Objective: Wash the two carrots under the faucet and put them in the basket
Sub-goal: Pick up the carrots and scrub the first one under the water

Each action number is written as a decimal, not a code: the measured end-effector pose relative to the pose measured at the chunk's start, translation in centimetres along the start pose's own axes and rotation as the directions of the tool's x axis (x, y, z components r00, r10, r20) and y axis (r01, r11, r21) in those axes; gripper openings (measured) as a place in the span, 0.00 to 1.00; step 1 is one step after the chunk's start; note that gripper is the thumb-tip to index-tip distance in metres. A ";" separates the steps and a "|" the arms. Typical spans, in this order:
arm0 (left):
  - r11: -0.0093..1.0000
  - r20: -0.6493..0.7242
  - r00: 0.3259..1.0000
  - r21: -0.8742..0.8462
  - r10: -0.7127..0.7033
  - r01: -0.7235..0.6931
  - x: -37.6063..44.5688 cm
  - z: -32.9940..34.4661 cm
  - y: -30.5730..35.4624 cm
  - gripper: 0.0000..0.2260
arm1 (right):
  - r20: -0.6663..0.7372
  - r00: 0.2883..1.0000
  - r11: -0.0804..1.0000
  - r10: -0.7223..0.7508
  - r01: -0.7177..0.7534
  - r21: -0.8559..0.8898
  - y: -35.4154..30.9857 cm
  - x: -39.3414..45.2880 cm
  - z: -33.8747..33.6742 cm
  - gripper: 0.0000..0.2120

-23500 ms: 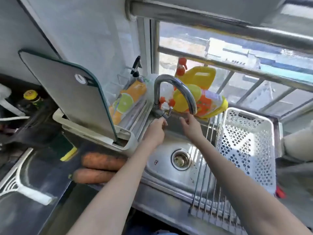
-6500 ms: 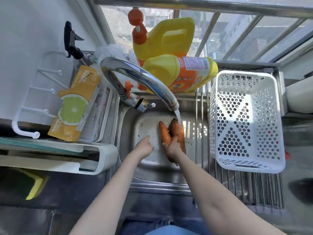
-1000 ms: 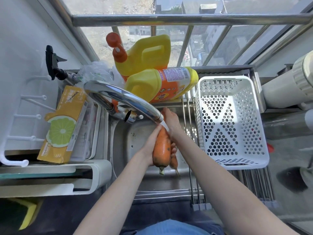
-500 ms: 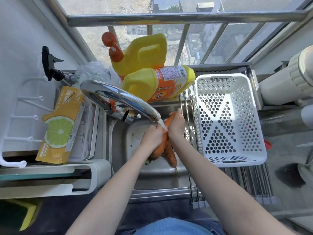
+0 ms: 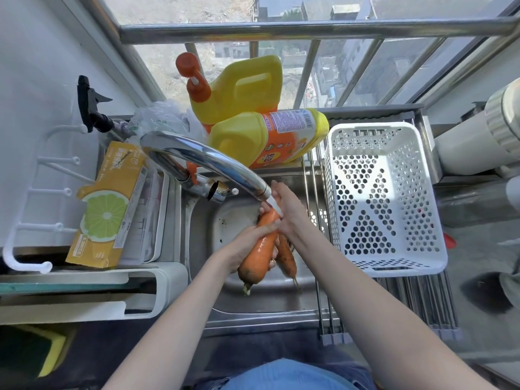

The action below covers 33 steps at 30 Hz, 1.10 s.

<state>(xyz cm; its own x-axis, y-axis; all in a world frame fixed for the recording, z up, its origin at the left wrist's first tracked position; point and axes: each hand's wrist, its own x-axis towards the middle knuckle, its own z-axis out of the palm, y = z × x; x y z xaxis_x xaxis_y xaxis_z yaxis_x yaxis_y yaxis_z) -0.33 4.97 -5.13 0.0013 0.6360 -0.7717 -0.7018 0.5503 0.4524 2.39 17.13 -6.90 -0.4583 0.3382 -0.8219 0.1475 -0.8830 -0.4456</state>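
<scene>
Washing is the step in hand, and it is looking well along but not done. Going by size: the sink (image 5: pixel 253 299) is filling the centre of the frame, with the white perforated basket (image 5: pixel 385 266) standing on the drying rack just to its right, holding nothing yet. The faucet (image 5: pixel 202 159) is arching from centre-left toward the middle, its stream landing on the upper end of the larger carrot (image 5: pixel 259 249). The left hand (image 5: pixel 247 243) is wrapping its fingers round that carrot's middle, while the right hand (image 5: pixel 287 212) is closing on its upper part under the spout — both hands are gripping it. The second, smaller carrot (image 5: pixel 287 257) is lying just behind and to the right of the first, low in the frame's centre; whether a hand is also holding it I cannot tell.

The next move, I judge, is calling for a turn of each carrot under the water, then a short carry rightward over the sink edge — wet carrots are likely slippery, so a firm grip matters.

As for writing: the yellow detergent bottle (image 5: pixel 270 136) lying on its side is carrying an orange label with small print and a barcode, too blurred to read. The yellow box (image 5: pixel 109 206) at centre-left is showing a lime slice and Chinese characters I cannot make out.
</scene>
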 end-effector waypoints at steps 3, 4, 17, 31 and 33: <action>0.985 0.247 0.967 -0.138 -0.065 0.101 0.0 -0.7 -0.5 0.24 | 0.183 0.983 0.994 0.019 -0.038 0.100 0.2 -0.1 -0.3 0.18; 0.976 0.317 0.946 -0.178 -0.061 0.122 0.0 -0.9 -0.6 0.24 | 0.241 0.970 0.990 0.024 -0.056 0.127 0.2 -0.2 -0.3 0.15; 0.997 -0.042 0.998 -0.063 0.037 -0.039 0.8 0.2 0.1 0.05 | -0.082 0.996 0.956 0.031 -0.053 -0.289 -1.7 -1.0 2.3 0.16; 0.666 -0.559 0.712 0.726 0.424 0.173 2.0 2.7 -2.1 0.13 | -0.351 0.845 0.800 -0.404 0.140 -0.584 0.4 -0.3 1.5 0.11; 0.768 -0.530 0.778 0.633 0.337 0.099 2.0 2.0 -1.9 0.13 | -0.286 0.887 0.841 -0.362 0.179 -0.510 0.3 -0.7 1.4 0.13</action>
<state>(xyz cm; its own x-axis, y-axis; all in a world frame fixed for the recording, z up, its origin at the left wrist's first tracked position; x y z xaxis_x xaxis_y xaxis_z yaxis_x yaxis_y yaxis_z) 2.44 6.33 -6.62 -0.6136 0.3933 -0.6847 -0.0875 0.8279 0.5540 1.54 16.17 -6.00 -0.2098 0.7126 -0.6694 0.4893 -0.5162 -0.7029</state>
